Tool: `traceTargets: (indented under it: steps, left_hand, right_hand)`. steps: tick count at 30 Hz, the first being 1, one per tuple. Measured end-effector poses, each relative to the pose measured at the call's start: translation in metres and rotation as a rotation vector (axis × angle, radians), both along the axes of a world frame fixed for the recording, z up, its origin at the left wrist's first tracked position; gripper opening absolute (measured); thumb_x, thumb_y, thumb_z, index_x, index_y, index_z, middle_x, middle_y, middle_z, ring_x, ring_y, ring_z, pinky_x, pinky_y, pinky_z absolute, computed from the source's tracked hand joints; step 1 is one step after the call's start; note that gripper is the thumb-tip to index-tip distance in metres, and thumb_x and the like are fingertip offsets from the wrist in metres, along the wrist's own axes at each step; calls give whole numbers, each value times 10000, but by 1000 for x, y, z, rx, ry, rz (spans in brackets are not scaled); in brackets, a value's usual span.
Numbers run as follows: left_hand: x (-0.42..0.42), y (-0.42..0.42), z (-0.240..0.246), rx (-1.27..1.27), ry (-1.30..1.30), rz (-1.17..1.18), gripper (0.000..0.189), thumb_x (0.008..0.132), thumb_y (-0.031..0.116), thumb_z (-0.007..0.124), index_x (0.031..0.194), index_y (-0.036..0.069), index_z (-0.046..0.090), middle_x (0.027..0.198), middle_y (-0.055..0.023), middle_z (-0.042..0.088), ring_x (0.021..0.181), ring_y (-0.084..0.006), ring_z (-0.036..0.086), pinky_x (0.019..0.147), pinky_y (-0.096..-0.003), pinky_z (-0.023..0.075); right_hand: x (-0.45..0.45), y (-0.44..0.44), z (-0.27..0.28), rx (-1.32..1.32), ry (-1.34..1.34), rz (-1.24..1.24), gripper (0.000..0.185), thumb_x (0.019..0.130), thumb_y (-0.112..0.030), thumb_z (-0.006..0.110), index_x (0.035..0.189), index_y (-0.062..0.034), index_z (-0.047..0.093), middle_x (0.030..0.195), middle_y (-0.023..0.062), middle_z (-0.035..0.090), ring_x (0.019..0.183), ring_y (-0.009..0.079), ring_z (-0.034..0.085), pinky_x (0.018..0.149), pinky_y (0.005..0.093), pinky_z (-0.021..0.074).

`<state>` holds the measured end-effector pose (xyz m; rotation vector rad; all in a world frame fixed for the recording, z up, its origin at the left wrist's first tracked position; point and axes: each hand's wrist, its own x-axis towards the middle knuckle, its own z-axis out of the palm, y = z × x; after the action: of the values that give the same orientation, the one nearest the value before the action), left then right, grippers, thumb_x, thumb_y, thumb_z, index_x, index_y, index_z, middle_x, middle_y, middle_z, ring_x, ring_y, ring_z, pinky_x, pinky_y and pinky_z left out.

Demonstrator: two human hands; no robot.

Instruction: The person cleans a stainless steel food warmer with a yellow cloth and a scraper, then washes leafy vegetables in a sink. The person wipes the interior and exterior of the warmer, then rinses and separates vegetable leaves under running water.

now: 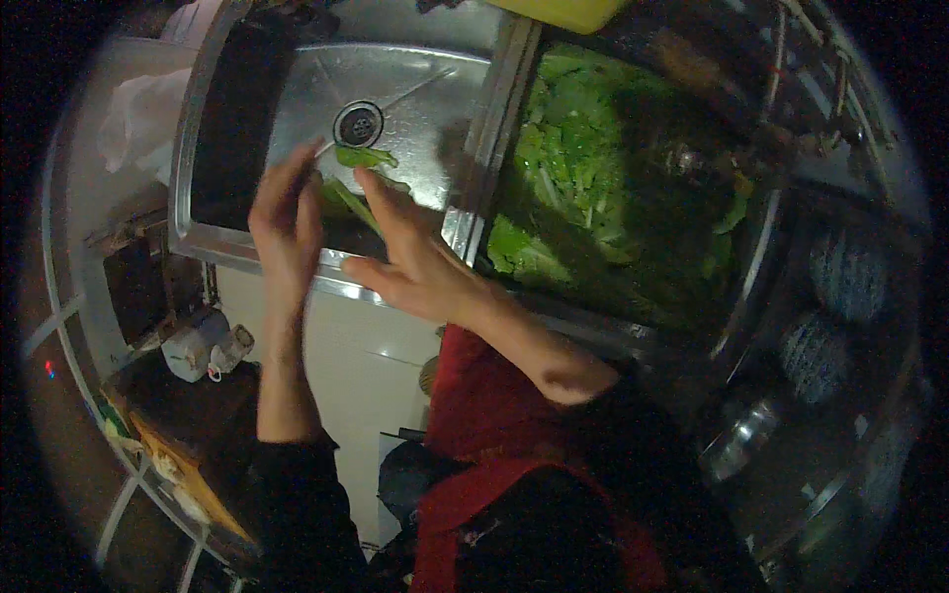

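Observation:
Both my hands are over the left basin of a stainless steel sink [437, 81]. My left hand [285, 204] has its fingers drawn together, with a thin pale strip [324, 148] at the fingertips; whether it is a stem or a blade is unclear. Palm down, my right hand [415, 259] has thumb and forefinger spread apart. Between the hands lie a green leaf [363, 157] near the round drain [359, 124] and a green leaf stalk [350, 204], partly hidden by my right fingers. I cannot tell whether those fingers touch the stalk.
Leafy greens [571, 163] fill the right basin, partly in shadow. A yellow-green container [571, 11] sits at its far edge. At left are a white plastic bag [141, 118] and a whitish jug [196, 345]. Metal bowls [741, 437] stand on the dark right side.

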<state>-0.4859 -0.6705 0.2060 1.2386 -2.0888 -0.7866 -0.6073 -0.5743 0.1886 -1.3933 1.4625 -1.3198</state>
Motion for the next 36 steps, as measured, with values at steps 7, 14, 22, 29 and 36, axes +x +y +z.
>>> traceTargets:
  steps: [7, 14, 22, 29, 36]
  left_hand:
    - [21, 4, -79, 3, -177, 72, 433, 714, 21, 613, 1138, 77, 544, 1080, -167, 565, 950, -306, 555, 819, -355, 447]
    - [-82, 144, -101, 288, -138, -471, 301, 717, 44, 601, 1018, 49, 586, 973, -168, 594, 928, -345, 561, 784, -423, 472]
    - [-140, 169, -144, 582, -285, -272, 270, 795, 132, 571, 1048, 40, 599, 929, -169, 620, 793, -320, 587, 719, -350, 493]
    - [-185, 200, -129, 1740, 566, 12, 383, 850, 204, 590, 1156, -15, 517, 975, -78, 621, 775, -150, 577, 659, -306, 478]
    - [-225, 228, -105, 1265, 715, 9, 273, 792, 224, 656, 949, 4, 620, 868, -54, 628, 763, -142, 564, 705, -256, 435]
  right_hand:
    - [-107, 90, -96, 583, 286, -400, 267, 754, -140, 664, 972, 7, 619, 885, 180, 623, 872, 332, 597, 769, 394, 469]
    - [-180, 147, -157, 826, 678, 34, 312, 731, -275, 689, 870, -2, 626, 738, 154, 605, 642, 274, 576, 589, 352, 469]
    - [-269, 209, -143, 713, -19, -141, 185, 761, -102, 640, 905, 6, 603, 852, 71, 625, 758, 145, 565, 592, 320, 454]
    - [-269, 210, -86, 741, -626, -24, 265, 766, 5, 610, 1031, 3, 599, 939, 48, 628, 862, 131, 581, 754, 282, 469]
    - [-260, 199, -73, 696, -300, -8, 257, 735, -46, 672, 982, 13, 629, 868, 17, 645, 760, 87, 571, 670, 269, 481]
